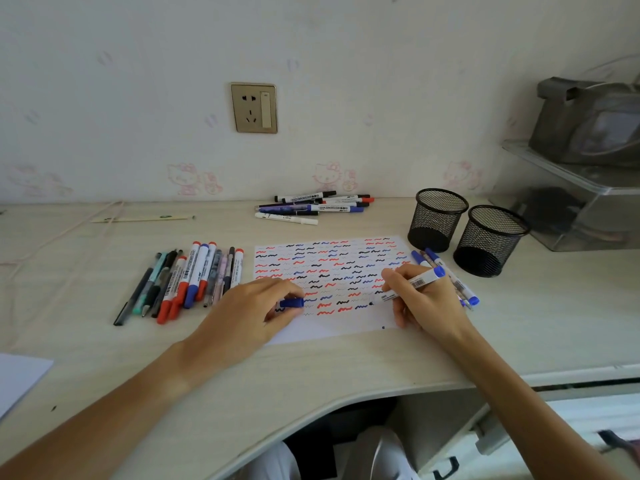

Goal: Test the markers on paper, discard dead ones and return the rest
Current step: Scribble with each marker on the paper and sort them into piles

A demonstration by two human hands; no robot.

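Observation:
A white paper sheet (346, 325) covered in red, blue and black squiggles lies on the desk. My right hand (424, 299) grips a white marker with a blue end (414, 284), its tip touching the paper near the lower rows. My left hand (249, 311) rests on the paper's left edge and pinches a blue cap (292, 302). A row of several markers and pens (187, 280) lies left of the paper. Another pile of markers (311, 206) sits by the wall. A few blue markers (450, 277) lie right of the paper, partly behind my right hand.
Two black mesh pen cups (437, 220) (490, 240) stand at the right, behind the paper. A clear plastic box (568, 199) with a grey bag on top fills the far right. A pencil (142, 219) and a cord lie at the back left. The desk edge curves inward near me.

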